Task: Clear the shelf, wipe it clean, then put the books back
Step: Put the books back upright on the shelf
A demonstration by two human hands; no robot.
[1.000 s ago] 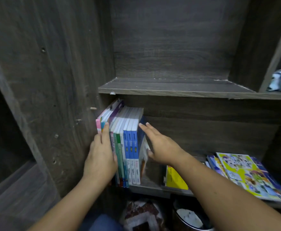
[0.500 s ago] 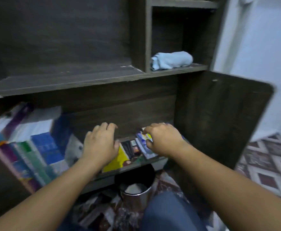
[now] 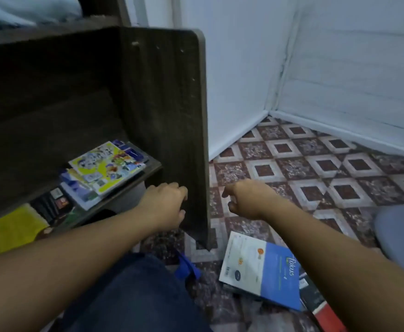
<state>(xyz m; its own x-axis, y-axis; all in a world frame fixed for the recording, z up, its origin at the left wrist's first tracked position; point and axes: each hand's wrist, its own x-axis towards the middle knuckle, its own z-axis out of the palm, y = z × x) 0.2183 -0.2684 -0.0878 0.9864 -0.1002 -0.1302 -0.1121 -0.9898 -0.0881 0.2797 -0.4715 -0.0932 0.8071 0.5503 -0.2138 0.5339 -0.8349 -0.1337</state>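
Clearing step: books (image 3: 105, 171) remain on shelf (image 3: 129, 186), blue book (image 3: 263, 271) on floor (image 3: 316, 168); right hand (image 3: 249, 200) loosely curled, empty, left hand (image 3: 165, 204) curled, grip unclear; next needs reach back for the stack.

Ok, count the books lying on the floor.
3. A blue-and-white book lies by the shelf's side panel; a dark one pokes out under its right edge; a red one is cut off at the frame's bottom. More may be hidden.
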